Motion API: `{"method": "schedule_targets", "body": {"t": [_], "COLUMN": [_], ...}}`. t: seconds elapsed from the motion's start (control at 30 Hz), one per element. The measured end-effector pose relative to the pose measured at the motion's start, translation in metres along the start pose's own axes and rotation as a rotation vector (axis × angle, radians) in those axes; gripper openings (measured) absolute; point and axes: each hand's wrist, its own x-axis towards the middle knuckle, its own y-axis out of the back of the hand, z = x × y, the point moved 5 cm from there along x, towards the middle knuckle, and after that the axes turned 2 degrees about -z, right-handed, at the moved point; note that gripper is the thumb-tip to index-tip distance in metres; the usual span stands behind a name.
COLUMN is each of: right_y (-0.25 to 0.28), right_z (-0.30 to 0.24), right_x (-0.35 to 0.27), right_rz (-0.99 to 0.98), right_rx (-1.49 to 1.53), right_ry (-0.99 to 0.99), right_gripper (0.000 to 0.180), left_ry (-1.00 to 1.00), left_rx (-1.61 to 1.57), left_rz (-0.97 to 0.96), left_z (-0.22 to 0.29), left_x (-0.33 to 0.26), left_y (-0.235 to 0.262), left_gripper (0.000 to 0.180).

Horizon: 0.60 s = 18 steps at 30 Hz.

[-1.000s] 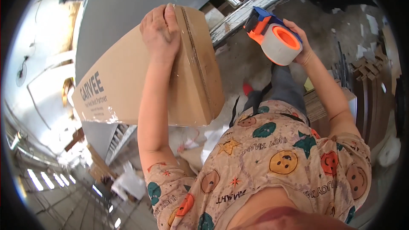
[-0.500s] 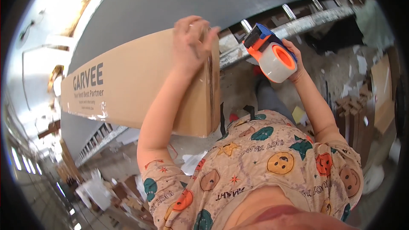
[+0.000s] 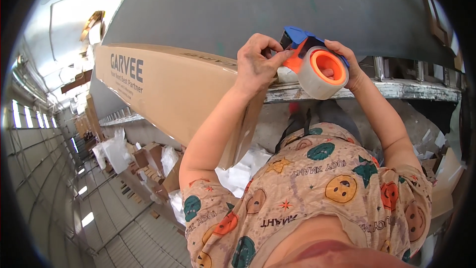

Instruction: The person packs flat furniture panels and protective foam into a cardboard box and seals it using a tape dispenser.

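**CAUTION: Finger Clearance and Load Stability**

The tape dispenser (image 3: pixel 314 65), fitted with a clear tape roll (image 3: pixel 313 85), is at 2 o'clock. The right hand's (image 3: pixel 351 68) grip is clamped around its far side. The left hand (image 3: pixel 257 64), just past 12 o'clock, has thumb and index finger at the orange front; whether film lies between them cannot be told. The long cardboard carton (image 3: pixel 173 82) lies at 10 o'clock, on the grey worktop (image 3: pixel 297 5).

Possible faults:
- Cut fingertip, if the left grip slips toward the cutter end.
- Stuck or folded film, from a loose pinch.
- Shifted carton, if the left forearm knocks it; neither grip steadies it.
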Motion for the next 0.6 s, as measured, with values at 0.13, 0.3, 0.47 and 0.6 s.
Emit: {"method": "schedule_targets", "body": {"t": [0.13, 0.3, 0.47, 0.6], "right_y": [0.002, -0.004, -0.003, 0.012], "right_z": [-0.01, -0.022, -0.02, -0.008], "right_x": [0.015, 0.035, 0.049, 0.061], "right_rz": [0.03, -0.056, 0.012, 0.08], "right_rx": [0.022, -0.015, -0.169, -0.278], "right_ry": [0.006, -0.035, -0.068, -0.086], "right_gripper": [0.039, 0.042, 0.042, 0.042], "left_ry": [0.053, 0.215, 0.14, 0.331], "left_rx": [-0.16, -0.548, -0.245, -0.312], "left_rz": [-0.122, -0.345, -0.487, -0.628], "left_z": [-0.002, -0.016, -0.032, -0.076], "left_x": [0.016, 0.045, 0.069, 0.073], "left_y": [0.003, 0.016, 0.03, 0.035], "left_gripper": [0.017, 0.009, 0.007, 0.007]}}
